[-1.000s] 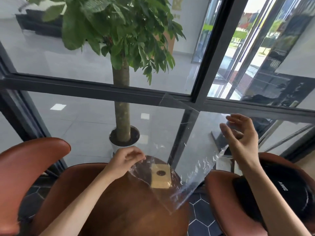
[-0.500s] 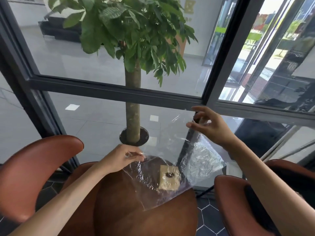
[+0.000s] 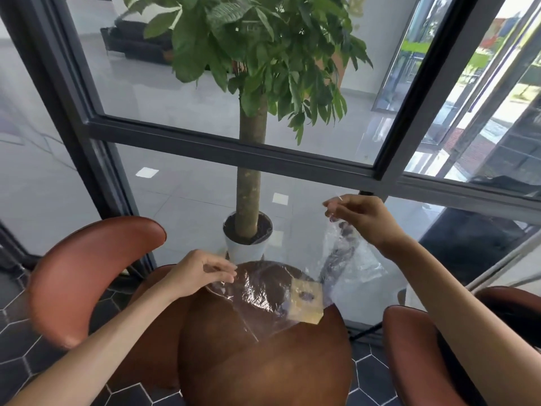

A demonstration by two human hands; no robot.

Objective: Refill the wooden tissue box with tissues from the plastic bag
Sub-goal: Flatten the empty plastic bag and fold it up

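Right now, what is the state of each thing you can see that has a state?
plastic bag: held up by both hands, draped over the box
wooden tissue box: on the table, under the bag
left hand: pinching the bag's edge
right hand: pinching the bag, raised
table: bears the box

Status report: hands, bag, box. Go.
Left hand and right hand both pinching the plastic bag, spread out. Wooden tissue box seen through it, on round table. No tissues visible.
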